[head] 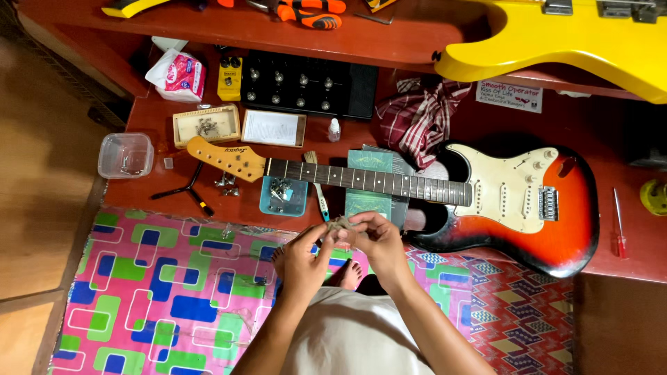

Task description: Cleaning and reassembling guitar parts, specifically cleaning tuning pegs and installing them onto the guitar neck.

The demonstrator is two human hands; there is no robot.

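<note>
My left hand and my right hand meet in front of me and pinch a small grey tangled bundle, which looks like coiled guitar string. Just beyond them a sunburst electric guitar lies flat on the red platform, its neck pointing left to a bare wooden headstock. The neck rests on green packets. My bare feet show below the hands on a colourful mat.
A blue tray of tuner parts, a brush, a small bottle, two wooden boxes, a clear tub, a black pedalboard, a checked cloth, a red screwdriver and a yellow guitar lie around.
</note>
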